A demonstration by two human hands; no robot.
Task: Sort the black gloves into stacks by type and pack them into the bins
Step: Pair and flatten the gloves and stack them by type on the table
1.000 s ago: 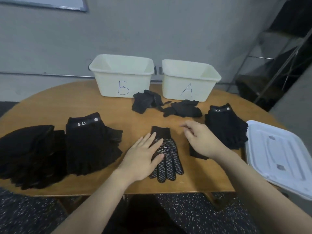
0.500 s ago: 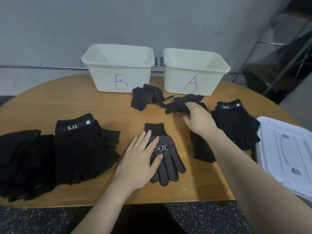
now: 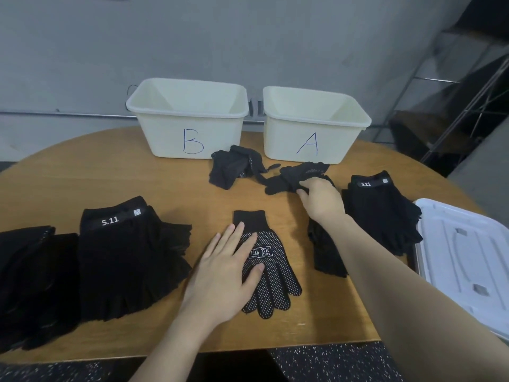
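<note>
Left hand [image 3: 224, 274]: fingers lying spread flat on the dotted glove [image 3: 271, 274].
Right hand [image 3: 322, 201]: fingers pinching a crumpled glove [image 3: 296, 176].

Leftmost glove pile [image 3: 24, 285] cut by frame's left edge; white lid [image 3: 468, 260] cut at right; dark glove [image 3: 325, 252] partly hidden under right forearm

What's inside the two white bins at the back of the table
Bin B and bin A show only bare cream inner walls; no gloves are visible inside. Their front walls hide the floors, so something lying flat there cannot be ruled out.
</note>
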